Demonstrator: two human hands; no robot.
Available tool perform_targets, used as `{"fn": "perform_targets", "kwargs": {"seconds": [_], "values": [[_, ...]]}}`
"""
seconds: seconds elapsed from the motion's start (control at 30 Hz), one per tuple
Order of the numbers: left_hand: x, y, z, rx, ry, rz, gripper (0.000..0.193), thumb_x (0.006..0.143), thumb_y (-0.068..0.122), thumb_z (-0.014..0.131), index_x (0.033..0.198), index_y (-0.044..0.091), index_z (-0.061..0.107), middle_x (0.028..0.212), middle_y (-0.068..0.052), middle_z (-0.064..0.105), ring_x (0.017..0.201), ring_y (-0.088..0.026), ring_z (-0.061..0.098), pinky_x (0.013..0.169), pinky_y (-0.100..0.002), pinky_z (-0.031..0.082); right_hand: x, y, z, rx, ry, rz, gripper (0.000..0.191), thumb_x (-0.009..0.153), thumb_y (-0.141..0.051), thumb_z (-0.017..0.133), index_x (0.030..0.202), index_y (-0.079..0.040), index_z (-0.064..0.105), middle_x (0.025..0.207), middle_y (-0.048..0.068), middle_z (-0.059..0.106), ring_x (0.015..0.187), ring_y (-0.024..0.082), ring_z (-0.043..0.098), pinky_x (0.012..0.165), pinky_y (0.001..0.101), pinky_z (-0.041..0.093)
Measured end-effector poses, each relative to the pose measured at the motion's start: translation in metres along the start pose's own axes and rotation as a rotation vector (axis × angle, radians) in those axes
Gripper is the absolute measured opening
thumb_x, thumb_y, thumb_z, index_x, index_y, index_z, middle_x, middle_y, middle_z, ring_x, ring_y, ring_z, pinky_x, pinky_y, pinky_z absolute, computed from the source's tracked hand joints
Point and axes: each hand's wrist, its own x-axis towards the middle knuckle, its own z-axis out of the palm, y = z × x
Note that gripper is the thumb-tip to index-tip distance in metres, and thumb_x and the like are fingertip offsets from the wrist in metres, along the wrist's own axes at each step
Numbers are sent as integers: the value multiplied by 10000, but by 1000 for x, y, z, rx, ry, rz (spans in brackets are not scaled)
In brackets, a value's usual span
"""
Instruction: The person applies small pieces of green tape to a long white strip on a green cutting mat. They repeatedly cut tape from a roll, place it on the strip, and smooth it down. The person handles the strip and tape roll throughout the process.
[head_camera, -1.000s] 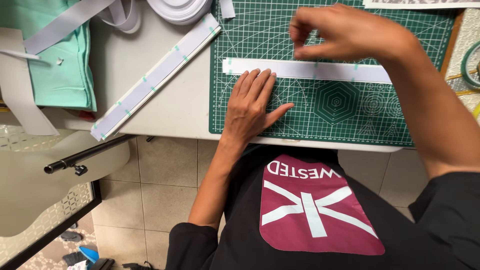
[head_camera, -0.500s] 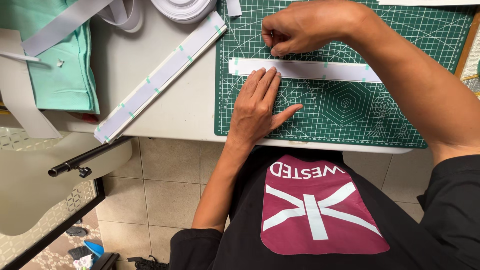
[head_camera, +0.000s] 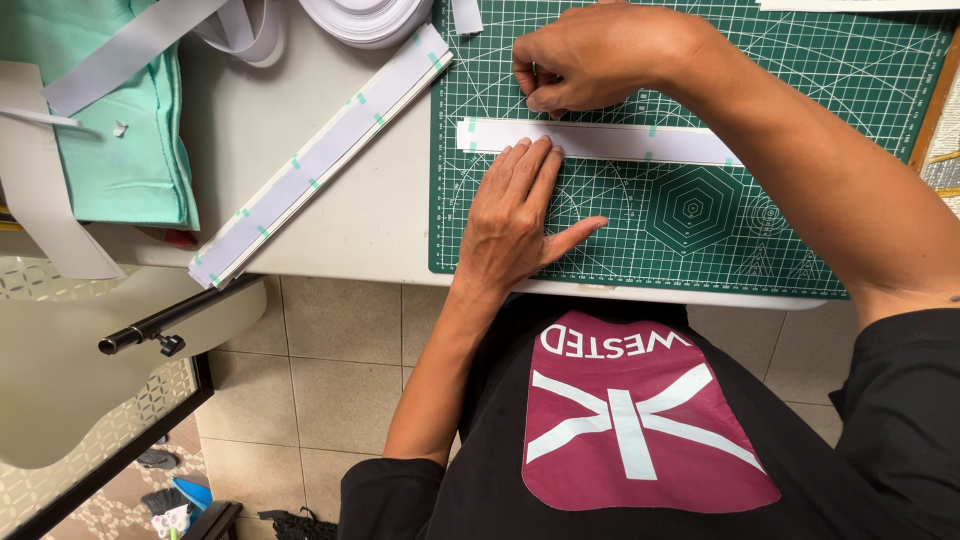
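A long white strip (head_camera: 610, 142) with small green marks lies across a green cutting mat (head_camera: 800, 220). My left hand (head_camera: 515, 215) rests flat on the mat, fingers together, with its fingertips pressing the strip's lower edge near its left end. My right hand (head_camera: 600, 55) sits just above the same end of the strip. Its thumb and fingers are pinched together at the strip's upper edge. Whatever they may pinch is hidden.
A stack of long white strips (head_camera: 320, 160) lies diagonally on the white table (head_camera: 330, 235) left of the mat. Mint green fabric (head_camera: 120, 150) is at the far left, and a roll of white tape (head_camera: 365, 18) sits at the top edge. A black rod (head_camera: 170, 320) sticks out below the table.
My right hand has moved left and down to the strip's left end. My left hand has stayed flat on the strip.
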Motion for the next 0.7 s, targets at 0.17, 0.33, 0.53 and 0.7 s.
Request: {"fn": "perform_targets", "kwargs": {"seconds": [0.17,0.33,0.53,0.7], "values": [[1,1,0,11,-5,11,918,827,777,675,1289,-17,664,1350,-204,644,1277,-377,620,1141,-504,484,2,1,4,-33,15,6,214,972,-307,657,1025,-105,706,739,80,740,636,233,726,660,402,571],[2,1,0,22,-12,10,942,825,818,630,1297,4,660,1378,-203,634,1281,-372,616,1138,-497,484,3,2,6,-53,10,9,217,991,-298,620,1029,-105,711,699,83,734,606,235,722,643,401,569],[2,0,0,35,-29,11,940,841,826,604,1305,10,658,1396,-191,628,1296,-369,608,1150,-494,479,2,1,7,-62,38,13,258,1027,-336,587,1015,-112,715,700,75,742,625,241,726,714,435,553],[2,1,-1,53,-22,22,942,844,832,586,1308,16,662,1396,-174,634,1291,-367,605,1144,-493,480,3,0,7,-73,28,18,250,1028,-341,586,1033,-123,709,709,70,737,636,246,729,765,450,550]]}}
